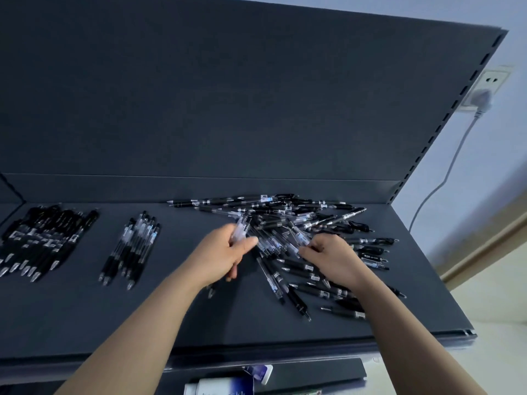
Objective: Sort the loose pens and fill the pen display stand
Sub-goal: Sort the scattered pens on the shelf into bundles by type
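Sorting is partway: we have two groups laid out on the shelf (pixel 171 323), dark pens (pixel 42 240) far left and clear-barrelled pens (pixel 131 249) beside them, while the loose pile (pixel 308 240) remains large. Our left hand (pixel 225 252) grips a few clear pens, our right hand (pixel 333 258) pinches one in the pile; no display stand shows.

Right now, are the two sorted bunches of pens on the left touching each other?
Apart. The head view shows a bare strip of dark shelf between the big black bunch and the smaller clear bunch.
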Demonstrator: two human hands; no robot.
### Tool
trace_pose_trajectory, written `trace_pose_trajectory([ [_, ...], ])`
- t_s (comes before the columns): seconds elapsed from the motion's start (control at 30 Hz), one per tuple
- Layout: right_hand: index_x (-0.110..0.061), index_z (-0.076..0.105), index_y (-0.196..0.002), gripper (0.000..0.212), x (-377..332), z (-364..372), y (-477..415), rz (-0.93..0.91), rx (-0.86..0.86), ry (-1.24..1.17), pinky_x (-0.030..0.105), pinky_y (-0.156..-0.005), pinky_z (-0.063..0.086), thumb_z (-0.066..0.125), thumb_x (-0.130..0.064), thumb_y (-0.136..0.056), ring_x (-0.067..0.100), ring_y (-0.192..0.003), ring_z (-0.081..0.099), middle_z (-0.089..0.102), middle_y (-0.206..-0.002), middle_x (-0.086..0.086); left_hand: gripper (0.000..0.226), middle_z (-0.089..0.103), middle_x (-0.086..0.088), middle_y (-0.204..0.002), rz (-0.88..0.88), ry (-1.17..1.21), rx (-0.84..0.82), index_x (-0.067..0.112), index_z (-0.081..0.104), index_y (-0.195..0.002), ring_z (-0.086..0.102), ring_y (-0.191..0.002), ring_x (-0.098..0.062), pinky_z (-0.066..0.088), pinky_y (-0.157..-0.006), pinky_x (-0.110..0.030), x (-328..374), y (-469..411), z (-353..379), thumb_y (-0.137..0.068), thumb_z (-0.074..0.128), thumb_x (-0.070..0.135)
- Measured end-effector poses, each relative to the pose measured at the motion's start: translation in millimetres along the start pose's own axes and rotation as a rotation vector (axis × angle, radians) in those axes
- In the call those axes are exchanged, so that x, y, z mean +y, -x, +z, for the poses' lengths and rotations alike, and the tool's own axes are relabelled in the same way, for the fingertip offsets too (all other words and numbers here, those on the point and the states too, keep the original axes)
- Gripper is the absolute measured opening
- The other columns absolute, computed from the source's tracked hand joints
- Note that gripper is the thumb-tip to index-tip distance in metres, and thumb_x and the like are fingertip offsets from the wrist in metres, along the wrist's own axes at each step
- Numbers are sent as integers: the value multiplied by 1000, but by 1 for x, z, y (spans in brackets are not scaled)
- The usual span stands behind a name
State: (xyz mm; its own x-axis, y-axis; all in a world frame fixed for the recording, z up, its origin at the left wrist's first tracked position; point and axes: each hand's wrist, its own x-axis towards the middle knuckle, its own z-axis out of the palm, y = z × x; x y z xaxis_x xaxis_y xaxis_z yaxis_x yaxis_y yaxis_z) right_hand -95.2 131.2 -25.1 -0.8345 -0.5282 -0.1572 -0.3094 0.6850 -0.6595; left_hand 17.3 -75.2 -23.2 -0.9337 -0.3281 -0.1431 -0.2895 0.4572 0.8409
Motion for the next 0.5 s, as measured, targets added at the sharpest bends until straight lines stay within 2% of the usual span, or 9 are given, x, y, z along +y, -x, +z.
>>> trace_pose_trajectory([
  [0.1, -6, 50, -82, 19, 6, 1, 8, 99, -103, -149, 26, -46, 39, 50, -19, -97, 14, -48, 49, 61, -67, 6, 29, 55, 4, -70, 29, -253, -79, 15, 59, -85, 48, -60, -10, 38, -58, -27, -4, -6, 15, -80, 74, 39],
  [0.2, -4, 47, -88, 14, 12, 5, 12, 130, -140, -225, 25, -41, 40, 44, -13, -98, 14, -43, 53, 65, -66, 6, 18, 59, 6, -74, 18, -376, -194, 30, 58, -76, 53, -63, -11, 43, -59, -29, -7, -10, 25, -77, 77, 29],
  [0.27, 0, 48, -96, 13, 15, 6, 12, 140, -134, -241, 26, -43, 40, 41, -11, -97, 16, -42, 54, 64, -64, 5, 15, 63, 5, -84, 25, -445, -233, 31, 64, -89, 60, -75, -14, 51, -71, -34, -8, -13, 27, -79, 75, 31],
  [0.33, 4, 48, -102, 16, 16, 6, 11, 145, -124, -268, 30, -46, 43, 40, -8, -96, 19, -46, 55, 63, -68, 7, 23, 63, 5, -91, 39, -523, -266, 29, 65, -99, 61, -82, -17, 51, -77, -37, -6, -16, 25, -80, 74, 35],
  [0.43, 8, 48, -102, 18, 12, 8, 9, 150, -108, -325, 30, -47, 48, 41, -9, -99, 18, -51, 55, 58, -74, 10, 21, 63, 11, -86, 35, -531, -319, 33, 66, -95, 59, -78, -12, 47, -68, -30, -3, -18, 19, -77, 77, 35],
  [0.5, 3, 49, -93, 17, 8, 9, 6, 152, -104, -328, 26, -46, 48, 44, -12, -100, 14, -47, 54, 55, -71, 9, 18, 61, 15, -77, 28, -517, -335, 35, 66, -86, 55, -71, -6, 41, -60, -26, -3, -18, 16, -75, 80, 34],
])
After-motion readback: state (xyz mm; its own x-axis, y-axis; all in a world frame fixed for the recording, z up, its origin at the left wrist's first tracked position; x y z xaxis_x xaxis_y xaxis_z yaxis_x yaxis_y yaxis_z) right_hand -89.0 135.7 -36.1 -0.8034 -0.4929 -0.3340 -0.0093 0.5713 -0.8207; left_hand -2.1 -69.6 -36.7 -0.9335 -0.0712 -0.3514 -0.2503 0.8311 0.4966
